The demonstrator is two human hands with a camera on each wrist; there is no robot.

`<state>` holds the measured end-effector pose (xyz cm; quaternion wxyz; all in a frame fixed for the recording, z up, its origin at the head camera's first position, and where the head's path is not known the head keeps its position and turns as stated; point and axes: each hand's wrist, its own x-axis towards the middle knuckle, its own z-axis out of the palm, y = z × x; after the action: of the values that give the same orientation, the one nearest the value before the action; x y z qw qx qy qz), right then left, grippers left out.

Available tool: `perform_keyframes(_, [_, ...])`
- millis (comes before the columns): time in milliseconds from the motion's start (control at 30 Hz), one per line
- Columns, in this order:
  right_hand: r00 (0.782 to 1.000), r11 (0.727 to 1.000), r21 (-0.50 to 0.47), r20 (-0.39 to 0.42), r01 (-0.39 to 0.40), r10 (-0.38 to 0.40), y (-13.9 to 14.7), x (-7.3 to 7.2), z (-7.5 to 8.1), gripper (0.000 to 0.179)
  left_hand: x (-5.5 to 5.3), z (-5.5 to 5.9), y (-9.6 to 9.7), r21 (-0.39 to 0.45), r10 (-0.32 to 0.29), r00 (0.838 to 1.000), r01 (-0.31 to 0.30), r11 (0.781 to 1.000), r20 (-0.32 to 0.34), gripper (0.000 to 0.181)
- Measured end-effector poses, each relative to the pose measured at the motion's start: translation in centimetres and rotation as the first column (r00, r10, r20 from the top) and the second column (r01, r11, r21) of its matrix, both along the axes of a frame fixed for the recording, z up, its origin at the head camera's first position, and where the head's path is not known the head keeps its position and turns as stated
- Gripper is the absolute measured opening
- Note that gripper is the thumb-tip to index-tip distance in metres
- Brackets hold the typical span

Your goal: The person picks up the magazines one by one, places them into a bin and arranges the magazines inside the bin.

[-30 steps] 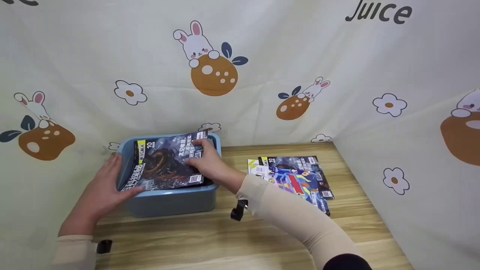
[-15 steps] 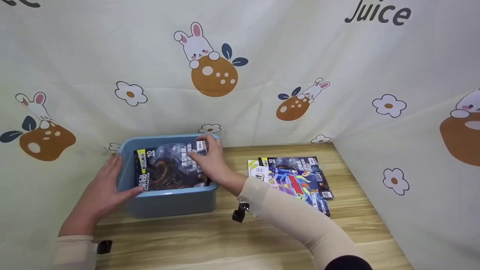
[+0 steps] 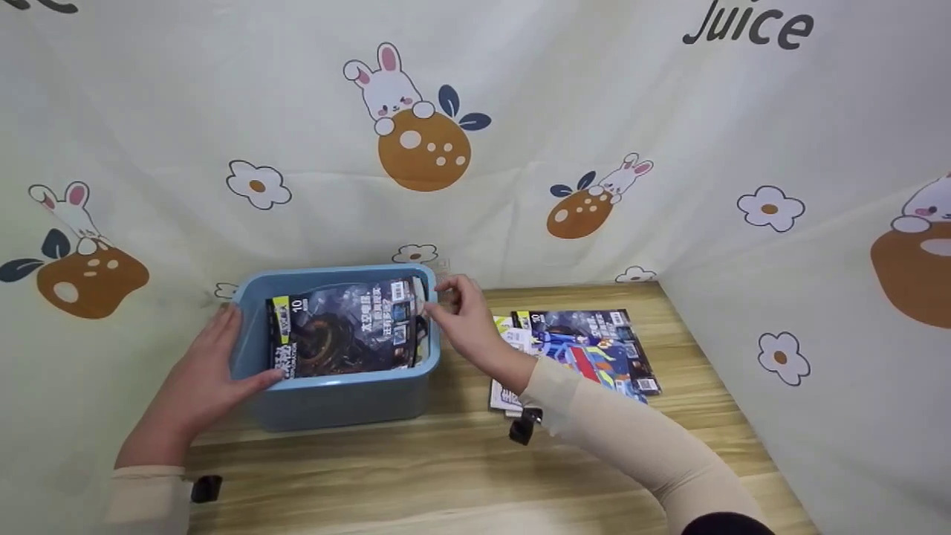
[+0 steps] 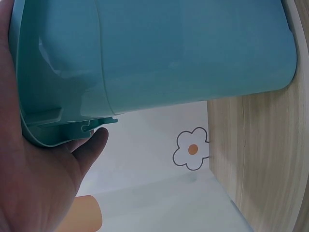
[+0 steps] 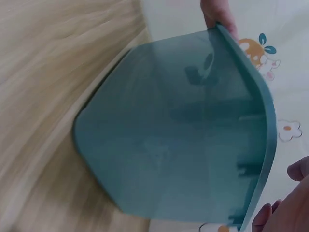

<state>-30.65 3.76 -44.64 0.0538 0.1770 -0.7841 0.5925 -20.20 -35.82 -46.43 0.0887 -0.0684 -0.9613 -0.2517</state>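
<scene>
A blue plastic bin [image 3: 338, 405] stands on the wooden table, and my left hand [image 3: 204, 371] holds it at its front left corner. In the left wrist view, the palm lies against the rim and a finger shows past the edge. Inside the bin lies a dark-covered magazine [image 3: 338, 331], face up, with edges of other printed matter showing beneath its right side. My right hand [image 3: 472, 327] is just beyond the bin's right rim, its fingers loosely bent with nothing between them. The right wrist view shows its fingertips [image 5: 298, 169] apart from the rim.
Several overlapping magazines [image 3: 587, 349] lie on the table [image 3: 446, 475] to the right, partly hidden by the right forearm. A patterned cloth [image 3: 505, 89] rises behind the bin and along both sides.
The dark magazine has dropped from a tilt across the rim to lie within the bin. My right hand has let it go and moved right past the rim. The left hand stays put.
</scene>
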Motion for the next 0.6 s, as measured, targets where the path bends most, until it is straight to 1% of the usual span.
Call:
perform_keyframes(100, [1.0, 1.0, -0.002, -0.005, 0.015, -0.015, 2.3, -0.2, -1.2, 0.022, -0.1, 0.0, 0.0, -0.007, 0.002, 1.0, -0.002, 1.0, 0.004, 0.128])
perform_keyframes(267, [0.999, 0.998, 0.034, -0.019, 0.051, -0.051, 6.2, -0.5, -2.7, 0.017, -0.1, 0.1, 0.0, -0.014, 0.01, 1.0, -0.01, 1.0, 0.01, 0.128])
perform_keyframes(433, [0.997, 0.989, 0.131, -0.017, 0.075, -0.073, 10.5, -0.8, -4.2, 0.015, 0.1, 0.2, 0.0, -0.007, 0.009, 1.0, -0.009, 1.0, 0.012, 0.127])
perform_keyframes(600, [0.994, 0.963, 0.245, -0.005, 0.108, -0.111, 15.5, -0.8, -6.0, 0.012, 0.1, 0.1, 0.1, -0.002, 0.006, 1.0, -0.006, 1.0, 0.011, 0.127])
